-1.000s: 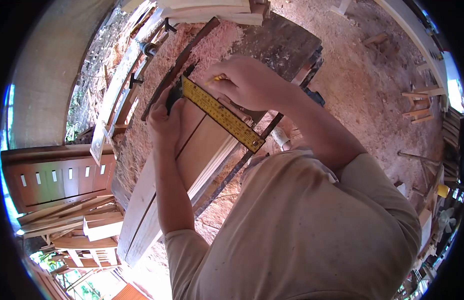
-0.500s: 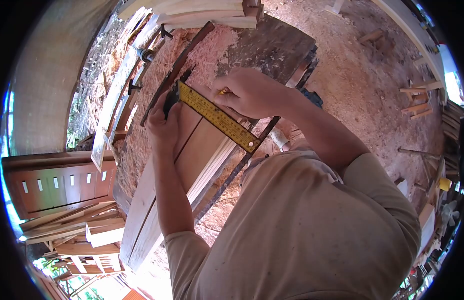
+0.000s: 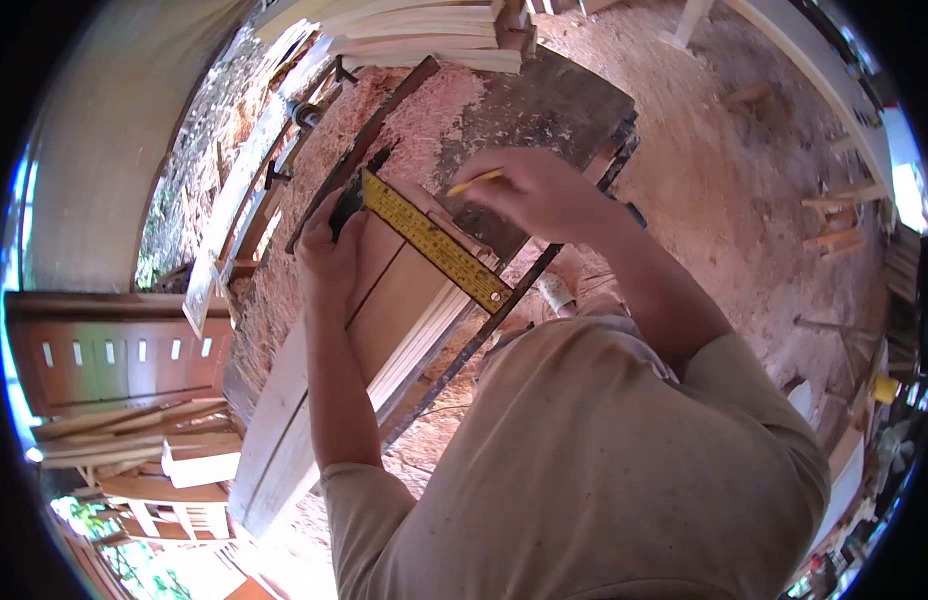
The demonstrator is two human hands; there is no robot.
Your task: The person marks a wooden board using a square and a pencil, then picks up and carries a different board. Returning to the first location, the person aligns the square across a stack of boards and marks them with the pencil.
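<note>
A try square with a yellow, ruled blade [image 3: 434, 240] lies across the ends of several wooden boards [image 3: 404, 312] on the bench. My left hand [image 3: 327, 262] is closed around the square's dark stock at the boards' far-left side. Over the bench, just beyond the blade, my right hand [image 3: 544, 195] pinches a yellow pencil [image 3: 474, 182]. The pencil's tip points left and appears raised off the wood. Part of the stock is hidden by my left fingers.
Pink shavings [image 3: 439, 105] cover part of the dark bench top [image 3: 544, 100]. A stack of planks [image 3: 424, 35] lies at its far end. Clamps [image 3: 274, 175] stand along the left side. A panelled wooden door [image 3: 134, 355] and loose lumber [image 3: 134, 435] are at left.
My right hand has lifted slightly away from the square's blade to the right, and more of the pencil now shows. My left hand still grips the square, which stays across the boards.
</note>
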